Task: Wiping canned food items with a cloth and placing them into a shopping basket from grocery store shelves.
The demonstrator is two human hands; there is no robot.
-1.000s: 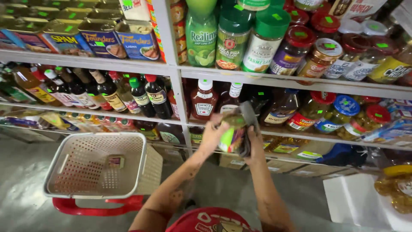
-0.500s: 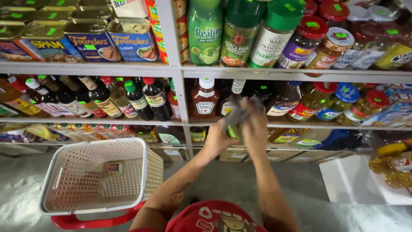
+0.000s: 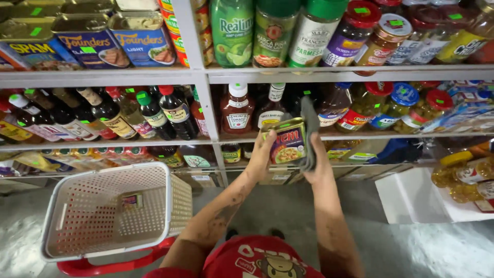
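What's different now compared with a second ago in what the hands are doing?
The tin has been turned so its broad printed face shows, gripped in the left hand. The right hand has brought the grey cloth along its right side. Both hands keep their hold; the basket and shelves are unchanged.

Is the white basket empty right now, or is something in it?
Nearly empty: the white basket holds one small tin lying flat on its perforated bottom; nothing else shows inside.

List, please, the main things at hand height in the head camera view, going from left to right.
White plastic basket → left hand → rectangular meat tin → grey cloth held against the tin by the right hand → white box on the floor → yellow bottles.
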